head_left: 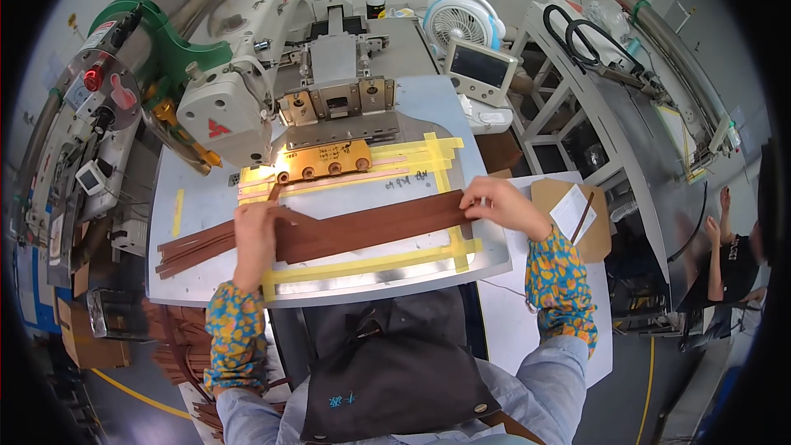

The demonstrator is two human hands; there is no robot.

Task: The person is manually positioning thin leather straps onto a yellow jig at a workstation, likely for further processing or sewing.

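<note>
A wide brown band of strips lying side by side (371, 227), leather-like, lies across the pale work plate (198, 198) in front of a sewing machine head (222, 119). My right hand (501, 204) pinches the band's right end. At its left end my left hand (255, 235) is closed on a narrow brown strip, which slants up toward the lit needle area; the fingertips are partly hidden. More loose brown strips (194, 249) fan out left of that hand. Just beyond the band sits a yellow block with several round holes (325, 161), among yellow tape (412, 152).
Behind the plate stand a metal clamp unit (338, 103), a white-blue fan (461, 21) and a small control screen (479, 67). A brown cardboard piece with paper (573, 214) lies right. Brown strips (177, 342) hang below left. Another person (729, 264) is at far right.
</note>
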